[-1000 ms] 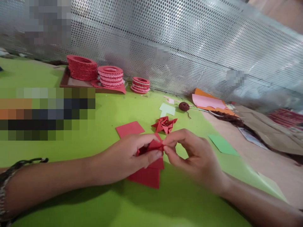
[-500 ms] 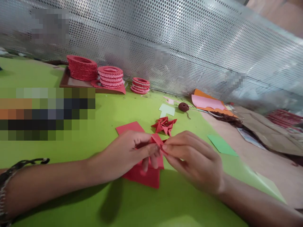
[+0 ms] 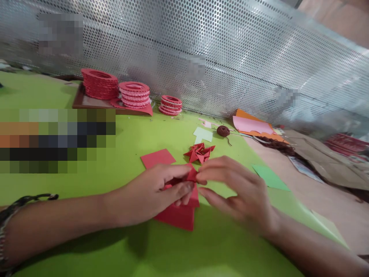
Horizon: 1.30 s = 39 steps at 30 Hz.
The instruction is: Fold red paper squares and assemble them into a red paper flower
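Note:
My left hand [image 3: 165, 188] pinches a small folded piece of red paper [image 3: 191, 174] between thumb and fingers. My right hand [image 3: 236, 188] is just to its right, thumb apart from the fingers. The right fingertips are at the paper's edge; whether they press on it I cannot tell. Beneath my left hand lie red paper sheets [image 3: 180, 218], partly hidden by it. Another red sheet [image 3: 158, 157] shows just beyond the left hand. A spiky folded red paper piece [image 3: 199, 153] rests a little farther off.
Stacks of red rings [image 3: 100, 84] and pink-and-red rings [image 3: 134, 95] stand on a brown tray [image 3: 95, 109]. A smaller ring stack [image 3: 170, 105] is beside it. A brown yarn ball [image 3: 223, 131], pale green paper [image 3: 203, 134] and a green sheet [image 3: 271, 177] lie on the green table [image 3: 95, 238].
My right thumb has come off the red paper and opened away from the fingers. The small paper has turned slightly in my left hand, which keeps hold of it.

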Each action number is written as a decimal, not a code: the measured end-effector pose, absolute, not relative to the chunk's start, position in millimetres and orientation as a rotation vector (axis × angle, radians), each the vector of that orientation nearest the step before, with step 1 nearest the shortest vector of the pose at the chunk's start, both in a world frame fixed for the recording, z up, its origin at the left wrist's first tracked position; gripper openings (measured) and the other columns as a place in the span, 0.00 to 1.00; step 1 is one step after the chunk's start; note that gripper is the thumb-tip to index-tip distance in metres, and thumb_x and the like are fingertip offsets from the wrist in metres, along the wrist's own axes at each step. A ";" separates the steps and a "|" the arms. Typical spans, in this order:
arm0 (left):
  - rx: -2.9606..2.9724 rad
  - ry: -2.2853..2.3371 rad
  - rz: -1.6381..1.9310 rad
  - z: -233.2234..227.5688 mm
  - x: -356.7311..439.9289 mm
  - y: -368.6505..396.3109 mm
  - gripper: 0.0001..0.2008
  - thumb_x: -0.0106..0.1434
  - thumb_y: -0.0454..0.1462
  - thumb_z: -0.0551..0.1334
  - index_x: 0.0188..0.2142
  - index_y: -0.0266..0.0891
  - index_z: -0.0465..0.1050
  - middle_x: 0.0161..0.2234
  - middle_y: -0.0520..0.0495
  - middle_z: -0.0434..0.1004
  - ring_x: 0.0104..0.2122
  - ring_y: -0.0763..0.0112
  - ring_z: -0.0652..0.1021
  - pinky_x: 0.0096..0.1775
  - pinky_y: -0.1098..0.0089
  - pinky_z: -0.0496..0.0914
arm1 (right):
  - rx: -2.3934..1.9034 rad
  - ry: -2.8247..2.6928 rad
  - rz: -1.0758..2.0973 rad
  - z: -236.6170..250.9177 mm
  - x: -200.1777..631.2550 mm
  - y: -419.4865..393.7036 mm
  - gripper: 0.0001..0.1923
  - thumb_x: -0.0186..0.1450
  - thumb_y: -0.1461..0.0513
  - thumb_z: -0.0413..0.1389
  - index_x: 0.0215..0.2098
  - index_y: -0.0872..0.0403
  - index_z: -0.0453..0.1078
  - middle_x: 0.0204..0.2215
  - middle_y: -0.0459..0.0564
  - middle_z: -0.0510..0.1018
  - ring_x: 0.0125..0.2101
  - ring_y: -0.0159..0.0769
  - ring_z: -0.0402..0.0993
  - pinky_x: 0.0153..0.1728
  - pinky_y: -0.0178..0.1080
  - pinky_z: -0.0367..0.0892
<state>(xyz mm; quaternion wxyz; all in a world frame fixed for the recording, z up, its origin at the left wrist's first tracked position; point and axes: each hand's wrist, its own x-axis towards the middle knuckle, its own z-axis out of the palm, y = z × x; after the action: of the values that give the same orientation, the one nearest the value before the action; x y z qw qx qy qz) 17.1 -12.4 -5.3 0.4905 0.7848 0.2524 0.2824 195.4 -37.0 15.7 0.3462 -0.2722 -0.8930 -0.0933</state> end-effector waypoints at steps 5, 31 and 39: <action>2.123 0.661 0.685 -5.4 15.1 -11.2 0.14 0.62 0.32 0.50 0.20 0.38 0.63 0.18 0.57 0.65 0.18 0.79 0.67 0.22 0.78 0.58 | -0.878 -2.225 0.207 13.1 190.9 -35.1 0.01 0.60 0.67 0.55 0.31 0.55 0.67 0.25 0.45 0.74 0.25 0.28 0.70 0.27 0.31 0.68; 2.430 1.087 0.502 3.4 4.9 -0.9 0.28 0.51 0.46 0.62 0.51 0.42 0.61 0.45 0.47 0.70 0.40 0.60 0.72 0.40 0.64 0.65 | -0.885 -2.792 -0.170 11.5 209.5 -7.1 0.16 0.60 0.58 0.54 0.43 0.59 0.67 0.42 0.56 0.72 0.43 0.41 0.67 0.47 0.44 0.61; 2.472 1.101 0.464 -10.6 6.5 -0.7 0.34 0.49 0.46 0.63 0.54 0.40 0.57 0.51 0.40 0.63 0.49 0.51 0.66 0.47 0.54 0.62 | -0.901 -2.634 -0.350 1.6 206.5 -2.0 0.10 0.64 0.68 0.48 0.31 0.60 0.71 0.27 0.52 0.77 0.29 0.36 0.73 0.34 0.39 0.67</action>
<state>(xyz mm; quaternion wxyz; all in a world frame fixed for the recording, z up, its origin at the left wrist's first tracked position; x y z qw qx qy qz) 6.5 -0.7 -10.6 0.1968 0.8827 0.3933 0.1656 206.5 -2.0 1.6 0.1670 -0.3166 -0.9256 -0.1229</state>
